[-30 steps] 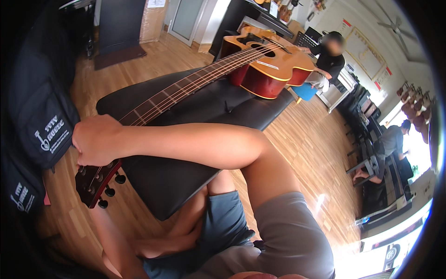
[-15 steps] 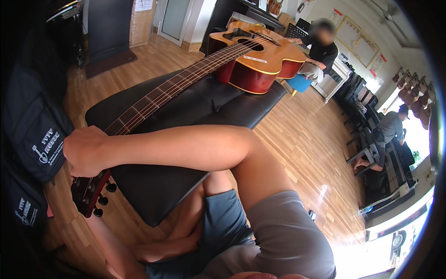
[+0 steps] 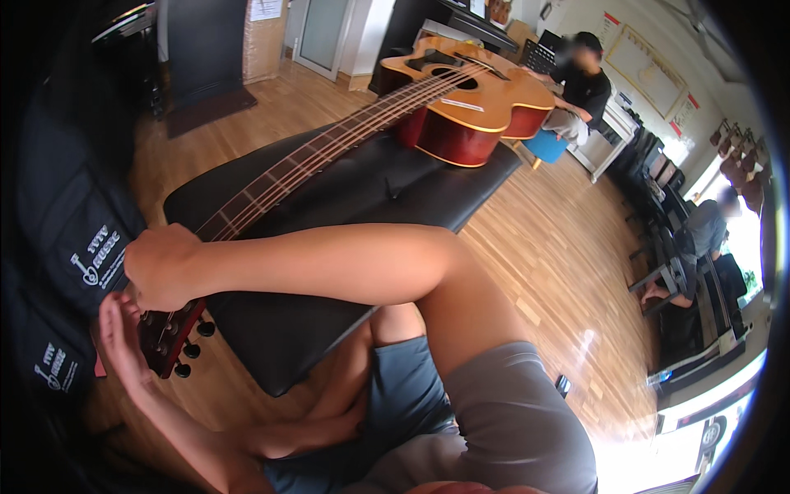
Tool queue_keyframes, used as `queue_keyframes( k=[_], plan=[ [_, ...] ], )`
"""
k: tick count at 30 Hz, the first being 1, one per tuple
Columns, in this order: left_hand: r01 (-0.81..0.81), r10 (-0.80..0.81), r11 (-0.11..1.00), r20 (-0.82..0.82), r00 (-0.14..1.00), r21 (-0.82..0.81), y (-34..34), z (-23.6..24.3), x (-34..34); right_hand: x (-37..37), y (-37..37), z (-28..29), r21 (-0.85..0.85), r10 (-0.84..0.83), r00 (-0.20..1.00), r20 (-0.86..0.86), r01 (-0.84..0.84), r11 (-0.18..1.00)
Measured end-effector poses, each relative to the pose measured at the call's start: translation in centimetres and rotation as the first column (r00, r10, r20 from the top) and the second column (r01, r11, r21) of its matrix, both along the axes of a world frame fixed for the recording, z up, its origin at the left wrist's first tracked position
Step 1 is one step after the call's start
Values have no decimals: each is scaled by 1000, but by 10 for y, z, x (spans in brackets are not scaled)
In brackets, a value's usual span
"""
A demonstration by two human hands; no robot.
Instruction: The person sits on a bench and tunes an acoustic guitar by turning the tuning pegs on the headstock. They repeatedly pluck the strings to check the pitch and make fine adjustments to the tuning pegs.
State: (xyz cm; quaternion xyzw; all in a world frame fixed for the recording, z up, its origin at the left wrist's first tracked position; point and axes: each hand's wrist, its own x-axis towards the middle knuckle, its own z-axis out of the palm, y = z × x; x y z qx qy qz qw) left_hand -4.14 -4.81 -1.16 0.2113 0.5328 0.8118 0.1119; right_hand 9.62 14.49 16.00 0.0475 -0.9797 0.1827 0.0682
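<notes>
One guitar (image 3: 498,103), one bench (image 3: 350,193), and look, three black tuning knobs (image 3: 192,351) showing! Two hands (image 3: 162,265), two printed black bags (image 3: 86,222), one blue stool (image 3: 546,146), two people (image 3: 590,89) beyond!

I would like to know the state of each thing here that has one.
Guitar: face up, strung, body on the black bench.
Right hand: curled over the guitar, near its headstock.
Left hand: open beside the headstock, contact unclear.
Blue stool: occupied by a person in black.
Instruments near the window: hanging.
</notes>
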Motion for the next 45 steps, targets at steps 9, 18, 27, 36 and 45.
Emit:
queue_keyframes(
  k=[9,18,27,36,45],
  plan=[
    [-149,-230,908,-764,603,-391,29,186,138,-25,-6,-14,115,150,988,21,-152,982],
    [346,-646,736,-757,99,-582,211,359,354,-7,4,-11,130,177,984,28,-179,975],
    [300,-601,606,-671,-434,-737,280,396,451,-3,13,-6,102,206,979,6,-205,973],
    [246,-581,625,-652,-487,-741,289,361,430,-16,31,-20,128,133,991,26,-135,983],
    [141,-654,675,-676,-339,-724,227,348,344,-51,-6,-36,135,79,996,36,-83,987]
  ],
)
